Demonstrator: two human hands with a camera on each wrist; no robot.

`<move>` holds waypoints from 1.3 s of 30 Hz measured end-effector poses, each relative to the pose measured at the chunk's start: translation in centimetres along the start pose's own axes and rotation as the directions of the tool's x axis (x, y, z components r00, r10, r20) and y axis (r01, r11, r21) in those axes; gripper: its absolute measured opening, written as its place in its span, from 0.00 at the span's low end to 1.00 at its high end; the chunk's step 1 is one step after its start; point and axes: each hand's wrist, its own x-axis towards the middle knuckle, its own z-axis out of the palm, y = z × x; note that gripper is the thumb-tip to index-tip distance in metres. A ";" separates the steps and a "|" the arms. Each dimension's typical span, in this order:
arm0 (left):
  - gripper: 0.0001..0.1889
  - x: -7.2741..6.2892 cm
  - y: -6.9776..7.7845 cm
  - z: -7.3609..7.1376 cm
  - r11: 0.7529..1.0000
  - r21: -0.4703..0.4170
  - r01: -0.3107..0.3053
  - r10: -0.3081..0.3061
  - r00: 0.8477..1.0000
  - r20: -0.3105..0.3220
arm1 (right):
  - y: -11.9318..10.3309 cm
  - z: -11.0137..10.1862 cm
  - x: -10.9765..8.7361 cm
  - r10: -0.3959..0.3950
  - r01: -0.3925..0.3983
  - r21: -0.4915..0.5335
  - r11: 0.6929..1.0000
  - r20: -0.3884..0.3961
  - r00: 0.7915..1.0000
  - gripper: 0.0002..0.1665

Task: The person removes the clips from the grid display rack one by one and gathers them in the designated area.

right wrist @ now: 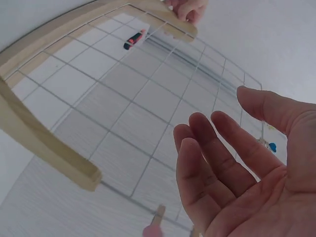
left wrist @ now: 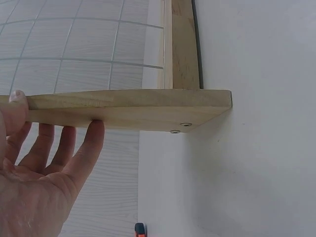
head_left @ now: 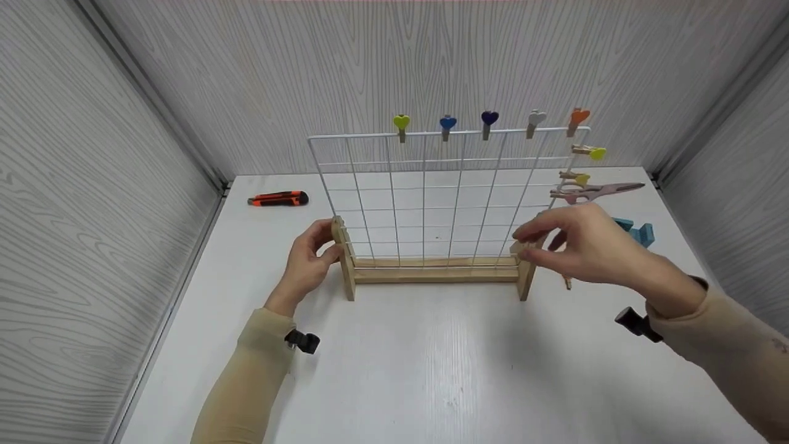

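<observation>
A white wire grid stands upright in a wooden stand. My left hand holds the stand's left upright, thumb on its edge and fingertips on the outer face. Beside the right upright my right hand is loosely bent; the right wrist view shows nothing between its fingers, apart from the wood. Heart clothespins line the grid's top: yellow-green, blue, dark purple, white and orange. Others, including a yellow one, hang down its right side.
An orange-and-black utility knife lies on the white table at the left. Behind the grid's right side are pink scissors. A teal object is partly hidden by my right hand. Panels enclose the back and both sides.
</observation>
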 end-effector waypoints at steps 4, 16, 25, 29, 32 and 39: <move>0.25 0.0 0.0 0.1 1.000 0.007 0.010 -0.010 1.000 0.006 | -1.4 -0.5 2.1 -0.085 0.084 0.030 0.996 0.012 0.996 0.13; 0.26 0.2 0.3 0.4 1.000 -0.005 -0.011 0.011 1.000 0.004 | -4.8 -1.6 8.2 -0.347 0.345 0.048 0.937 0.028 0.938 0.14; 0.25 0.3 0.5 0.6 1.000 0.010 -0.026 0.026 1.000 0.013 | -7.4 -4.2 12.1 -0.477 0.477 0.037 0.878 -0.008 0.879 0.10; 0.25 0.3 0.4 0.6 1.000 0.004 -0.026 0.026 1.000 0.010 | -7.8 -4.8 13.7 -0.446 0.446 -0.006 0.895 -0.038 0.894 0.12; 0.25 0.3 0.3 0.6 1.000 -0.003 -0.031 0.031 0.999 0.008 | -8.0 -4.9 14.7 -0.412 0.409 -0.054 0.911 -0.073 0.908 0.15; 0.25 0.0 0.2 0.3 1.000 0.001 -0.016 0.016 1.000 0.018 | -9.1 -4.8 16.5 -0.268 0.258 -0.082 0.963 -0.171 0.948 0.14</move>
